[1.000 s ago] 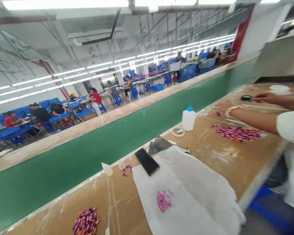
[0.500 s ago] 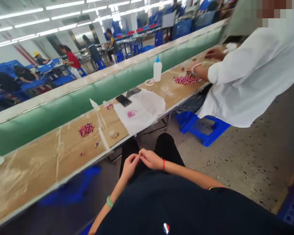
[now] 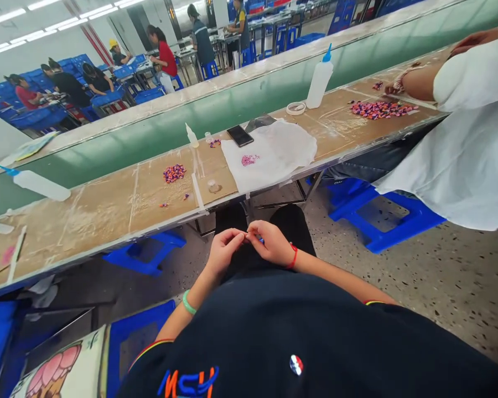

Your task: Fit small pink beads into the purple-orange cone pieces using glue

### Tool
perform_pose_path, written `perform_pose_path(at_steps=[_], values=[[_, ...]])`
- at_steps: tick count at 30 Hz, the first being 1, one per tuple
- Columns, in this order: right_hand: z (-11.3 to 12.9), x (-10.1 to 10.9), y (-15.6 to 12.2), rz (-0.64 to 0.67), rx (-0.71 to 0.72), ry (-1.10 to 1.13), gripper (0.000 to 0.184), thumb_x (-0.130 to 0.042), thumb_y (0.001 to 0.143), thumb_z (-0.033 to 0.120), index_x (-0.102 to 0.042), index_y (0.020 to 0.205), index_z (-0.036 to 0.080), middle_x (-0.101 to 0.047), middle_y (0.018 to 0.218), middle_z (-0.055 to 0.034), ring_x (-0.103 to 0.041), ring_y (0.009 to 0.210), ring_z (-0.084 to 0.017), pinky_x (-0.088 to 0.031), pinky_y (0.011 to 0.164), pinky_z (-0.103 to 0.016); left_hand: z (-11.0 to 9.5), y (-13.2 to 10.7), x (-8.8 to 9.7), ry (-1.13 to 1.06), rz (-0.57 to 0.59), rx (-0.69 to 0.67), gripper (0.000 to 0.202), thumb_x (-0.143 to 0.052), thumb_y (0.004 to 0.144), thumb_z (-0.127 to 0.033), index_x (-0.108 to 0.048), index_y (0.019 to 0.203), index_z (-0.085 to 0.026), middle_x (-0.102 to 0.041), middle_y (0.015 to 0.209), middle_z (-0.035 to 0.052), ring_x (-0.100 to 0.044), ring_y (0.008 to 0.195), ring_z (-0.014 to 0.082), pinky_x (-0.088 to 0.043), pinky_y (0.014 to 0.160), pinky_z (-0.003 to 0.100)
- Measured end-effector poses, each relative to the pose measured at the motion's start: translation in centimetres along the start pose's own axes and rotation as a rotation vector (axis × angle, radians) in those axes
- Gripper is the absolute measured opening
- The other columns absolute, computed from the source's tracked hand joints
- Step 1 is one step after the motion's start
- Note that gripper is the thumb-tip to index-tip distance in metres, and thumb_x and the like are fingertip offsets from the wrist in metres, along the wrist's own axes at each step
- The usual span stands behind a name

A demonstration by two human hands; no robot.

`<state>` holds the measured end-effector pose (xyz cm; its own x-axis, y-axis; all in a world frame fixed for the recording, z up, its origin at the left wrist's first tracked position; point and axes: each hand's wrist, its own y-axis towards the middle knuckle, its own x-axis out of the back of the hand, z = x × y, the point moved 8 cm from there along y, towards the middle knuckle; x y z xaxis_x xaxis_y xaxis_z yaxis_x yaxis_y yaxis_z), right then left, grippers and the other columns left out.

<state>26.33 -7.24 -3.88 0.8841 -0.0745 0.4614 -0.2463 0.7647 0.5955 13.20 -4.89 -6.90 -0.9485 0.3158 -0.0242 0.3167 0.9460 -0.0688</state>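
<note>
left hand point(image 3: 224, 251), right hand point(image 3: 271, 244) pinching, fingertips meeting above lap point(image 3: 294, 222); anything between, can't tell. blue bit point(image 3: 262, 241) at right hand. pile point(image 3: 174, 173) at 10 o'clock, sheet point(image 3: 278, 166) at 12. probably best: light grip, wrists steady.

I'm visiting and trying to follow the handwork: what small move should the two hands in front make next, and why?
Perhaps raise the left hand and right hand over the table: they meet above the lap, short of the table's edge, so any piece pinched there, too small to make out, might drop to the floor.
</note>
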Motion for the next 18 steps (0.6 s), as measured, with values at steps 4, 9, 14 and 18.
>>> perform_pose_path(at_steps=[4,9,14,18], values=[[2.0,3.0,0.6,-0.121,0.072,0.029,0.009,-0.059,0.095,0.027,-0.052,0.090,0.022,-0.064,0.079,-0.0027,-0.061,0.077,-0.018,-0.052,0.074,-0.033,-3.2,-0.6,-0.9,-0.042,0.090,-0.086,0.042,-0.074,0.079,-0.058,-0.079,0.082,-0.016,-0.071,0.074,0.0055,-0.055,0.066,0.0148,-0.042,0.061,0.027],[4.6,5.6,1.6,-0.248,0.184,0.029,0.014,-0.067,0.089,0.019,-0.053,0.087,0.023,-0.064,0.073,0.0004,-0.063,0.078,-0.017,-0.056,0.077,-0.032,-6.4,-0.5,-2.3,-0.094,0.234,-0.242,0.030,-0.074,0.086,-0.047,-0.079,0.084,-0.018,-0.072,0.073,0.0047,-0.056,0.062,0.0128,-0.043,0.060,0.026],[5.4,6.0,2.7,-0.234,0.157,0.008,0.014,-0.068,0.089,0.019,-0.055,0.084,0.023,-0.065,0.072,0.0006,-0.064,0.075,-0.016,-0.057,0.077,-0.031,-6.5,0.5,-2.7,-0.159,0.212,-0.174,0.032,-0.082,0.078,-0.048,-0.075,0.076,-0.017,-0.069,0.070,0.0034,-0.055,0.061,0.0112,-0.044,0.060,0.025],[5.6,5.6,3.4,-0.210,0.164,-0.007,0.010,-0.062,0.093,0.020,-0.056,0.085,0.023,-0.067,0.074,-0.0004,-0.064,0.076,-0.016,-0.057,0.077,-0.032,-5.6,0.8,-2.8,-0.243,0.113,-0.030,0.046,-0.083,0.070,-0.059,-0.067,0.070,-0.016,-0.063,0.064,0.0012,-0.047,0.055,0.0091,-0.036,0.050,0.023]])
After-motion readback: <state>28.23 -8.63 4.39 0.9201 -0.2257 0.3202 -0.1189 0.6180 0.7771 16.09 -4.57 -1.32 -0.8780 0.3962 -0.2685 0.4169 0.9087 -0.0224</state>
